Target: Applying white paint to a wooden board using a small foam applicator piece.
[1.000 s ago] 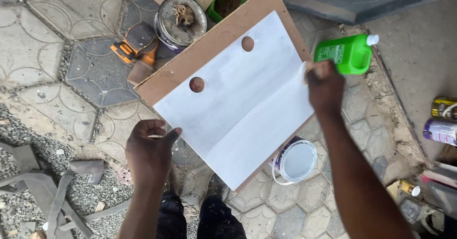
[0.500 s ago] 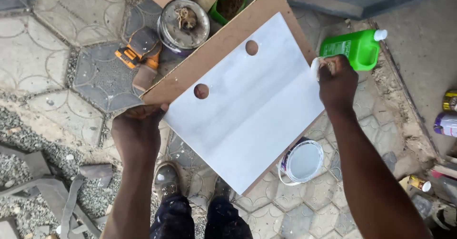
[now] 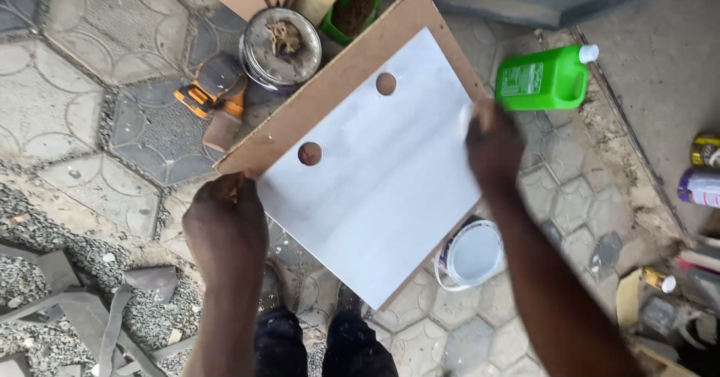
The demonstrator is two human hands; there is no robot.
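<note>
I hold a flat wooden board (image 3: 375, 174) over the paving. Its face is mostly painted white, with a bare brown strip along the far edge and two round holes. My left hand (image 3: 225, 223) grips the board's left corner. My right hand (image 3: 491, 144) grips its right edge, close to a green plastic jug (image 3: 544, 81) lying on the ground. An open tin of white paint (image 3: 471, 255) sits on the ground, partly hidden under the board's near right edge.
An orange sander (image 3: 214, 96) and a round metal tin (image 3: 281, 47) lie on the grey pavers at the upper left. A green tub (image 3: 352, 6) stands beyond. Spray cans (image 3: 701, 174) lie at the right edge. Grey rubble (image 3: 67, 302) fills the lower left.
My left hand has moved up from below the board and taken hold of its left corner. The board now sits a little higher and further right in view.
</note>
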